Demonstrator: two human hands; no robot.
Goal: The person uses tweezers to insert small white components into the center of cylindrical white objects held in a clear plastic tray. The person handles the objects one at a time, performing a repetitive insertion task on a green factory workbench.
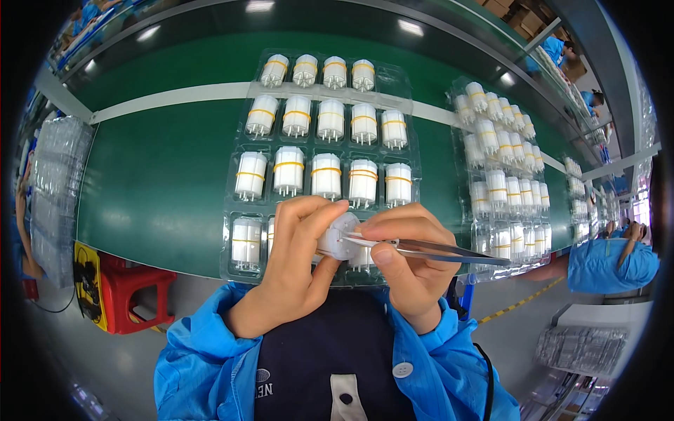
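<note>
1. Dark top (330, 323) and open blue jacket (200, 365) lie closest, on the wearer's side of the clear tray (393, 81), the landmark here.
2. The left grip (298, 242) is closed round a held cylinder (333, 245), white, above the tray's near part, its pale end face turned rightward.
3. The right grip (414, 259) is pinched on metal tweezers (449, 251), their pale tips at that end face — whether they touch it cannot be told.
4. The step in hand looks like fine tweezer work on the cylinder's end; it seems to call for a steady left hold and light, exact tips.
5. Inside the tray, white cylinders with yellow bands (288, 163) and pins (288, 191) sit in rows, the nearest partly hidden by the hands.
6. Beneath the tray spreads a green desk (168, 161); right of it lies another loaded tray (505, 219).
7. Left of the tray, well apart — stacked clear trays (60, 182) and a red stool (140, 281); far right, a co-worker in blue (607, 263).
</note>
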